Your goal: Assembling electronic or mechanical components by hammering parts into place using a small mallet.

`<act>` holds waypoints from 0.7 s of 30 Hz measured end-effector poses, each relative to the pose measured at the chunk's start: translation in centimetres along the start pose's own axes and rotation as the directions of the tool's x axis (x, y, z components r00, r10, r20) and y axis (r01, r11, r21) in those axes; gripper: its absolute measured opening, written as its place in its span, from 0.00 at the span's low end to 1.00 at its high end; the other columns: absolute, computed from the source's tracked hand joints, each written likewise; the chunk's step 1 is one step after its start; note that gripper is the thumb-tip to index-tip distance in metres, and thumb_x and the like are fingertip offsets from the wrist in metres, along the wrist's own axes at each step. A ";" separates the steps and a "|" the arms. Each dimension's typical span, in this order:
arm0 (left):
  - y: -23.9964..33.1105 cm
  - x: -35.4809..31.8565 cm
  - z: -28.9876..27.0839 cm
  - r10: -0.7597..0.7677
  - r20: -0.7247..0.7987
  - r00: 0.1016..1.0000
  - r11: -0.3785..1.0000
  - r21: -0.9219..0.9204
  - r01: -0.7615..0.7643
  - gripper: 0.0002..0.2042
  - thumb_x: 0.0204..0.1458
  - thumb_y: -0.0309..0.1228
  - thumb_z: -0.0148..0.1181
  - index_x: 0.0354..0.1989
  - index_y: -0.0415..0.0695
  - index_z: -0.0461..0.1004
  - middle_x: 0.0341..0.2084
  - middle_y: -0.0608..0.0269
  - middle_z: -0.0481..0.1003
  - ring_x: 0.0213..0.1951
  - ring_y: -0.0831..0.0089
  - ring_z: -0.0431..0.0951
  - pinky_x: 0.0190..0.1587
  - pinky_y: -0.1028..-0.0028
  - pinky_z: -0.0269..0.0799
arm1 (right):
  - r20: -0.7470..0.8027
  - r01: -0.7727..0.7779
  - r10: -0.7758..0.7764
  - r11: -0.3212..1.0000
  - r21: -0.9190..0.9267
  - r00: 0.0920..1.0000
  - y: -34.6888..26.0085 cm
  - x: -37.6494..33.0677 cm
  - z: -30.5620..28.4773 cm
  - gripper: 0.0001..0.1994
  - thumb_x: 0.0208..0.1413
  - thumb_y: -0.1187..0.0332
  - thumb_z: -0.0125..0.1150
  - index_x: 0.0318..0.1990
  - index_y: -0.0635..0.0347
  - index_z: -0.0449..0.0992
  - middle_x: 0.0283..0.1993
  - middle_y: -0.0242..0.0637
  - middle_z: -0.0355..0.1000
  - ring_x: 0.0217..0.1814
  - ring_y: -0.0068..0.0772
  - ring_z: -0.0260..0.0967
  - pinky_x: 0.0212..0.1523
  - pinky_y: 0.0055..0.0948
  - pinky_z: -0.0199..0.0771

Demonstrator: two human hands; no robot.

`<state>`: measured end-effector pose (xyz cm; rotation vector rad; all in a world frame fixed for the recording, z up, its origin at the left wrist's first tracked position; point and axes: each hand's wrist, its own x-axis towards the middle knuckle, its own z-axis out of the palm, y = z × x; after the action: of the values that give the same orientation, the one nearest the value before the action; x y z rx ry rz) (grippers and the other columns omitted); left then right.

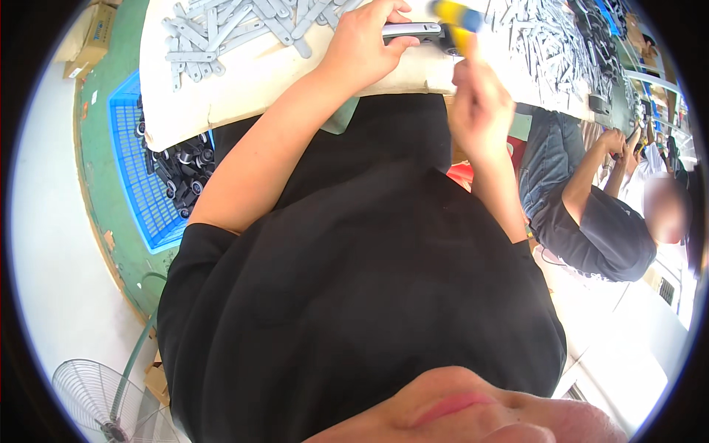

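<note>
The left hand (367, 46) is closed around one flat metal bar (413, 30), silver-grey with a rounded end, pressing it down at the near edge of the pale work table (244, 77). The bar sticks out to the right from under the fingers. The right hand (480, 103) is raised just to the right of it, blurred by motion, and grips one yellow-handled tool (454, 18) whose top end sits above the bar's free end; whether the tool touches the bar cannot be told.

On the table to the left of the left hand lies one loose pile of grey metal bars (221, 29), too many and too overlapped to count. A second, larger pile of similar bars (546, 48) spreads along the table to the right of the tool, also beyond counting.

On the green floor (103, 170) under the table's left end stands one blue plastic crate (140, 184) holding a heap of small black wheels (185, 170), their number unclear. One cardboard box (92, 37) sits at the far left, and one grey fan (103, 402) stands at the lower left.

One other person in a dark shirt (598, 229) sits at the right, both hands at the table edge.
</note>
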<state>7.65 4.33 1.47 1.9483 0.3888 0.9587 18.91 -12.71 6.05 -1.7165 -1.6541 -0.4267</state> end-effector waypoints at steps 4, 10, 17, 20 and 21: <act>0.4 0.3 -0.3 0.011 -0.020 1.000 1.000 0.016 -0.010 0.21 0.46 0.22 0.74 0.47 0.41 0.72 0.35 0.50 0.81 0.40 0.51 0.84 0.44 0.61 0.78 | 0.215 -0.235 0.234 0.972 -0.022 0.948 -1.6 0.4 -1.3 0.27 0.63 0.81 0.55 0.71 0.56 0.70 0.28 0.45 0.71 0.29 0.23 0.73 0.36 0.24 0.75; 0.4 0.3 -0.2 -0.048 0.046 0.998 0.998 -0.035 0.050 0.21 0.46 0.23 0.75 0.46 0.41 0.71 0.34 0.50 0.81 0.39 0.50 0.83 0.43 0.60 0.77 | 0.294 -0.210 0.249 0.965 -0.159 0.923 -0.5 -0.9 0.4 0.31 0.60 0.84 0.55 0.72 0.51 0.70 0.36 0.53 0.77 0.35 0.59 0.76 0.42 0.43 0.80; 0.1 -0.3 0.3 0.123 -0.009 0.992 0.988 0.095 -0.121 0.17 0.51 0.24 0.69 0.50 0.39 0.76 0.34 0.49 0.76 0.38 0.49 0.80 0.41 0.59 0.76 | -0.143 -0.330 0.428 0.835 0.440 0.892 0.1 -1.3 -1.9 0.31 0.74 0.76 0.48 0.80 0.53 0.50 0.32 0.26 0.70 0.27 0.10 0.58 0.25 0.14 0.61; 0.2 -0.5 0.6 0.281 0.072 0.957 0.925 0.246 -0.290 0.13 0.53 0.24 0.66 0.47 0.38 0.79 0.34 0.49 0.73 0.37 0.49 0.78 0.41 0.58 0.75 | 0.083 -0.261 0.285 0.940 -0.221 0.955 2.4 -2.4 -1.1 0.26 0.66 0.78 0.54 0.72 0.56 0.69 0.33 0.50 0.77 0.35 0.40 0.80 0.42 0.31 0.78; 0.2 -0.6 0.6 0.323 0.070 0.944 0.888 0.322 -0.328 0.10 0.53 0.24 0.65 0.44 0.37 0.80 0.34 0.49 0.72 0.37 0.49 0.77 0.40 0.58 0.75 | 0.122 -0.315 0.338 0.933 -0.173 0.933 1.5 -1.8 0.0 0.27 0.62 0.78 0.56 0.70 0.53 0.71 0.34 0.55 0.76 0.40 0.55 0.81 0.47 0.35 0.76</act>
<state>7.70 3.49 1.18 2.3786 0.2248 1.1484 20.16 -13.95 4.46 -2.1393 -1.4249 -0.2731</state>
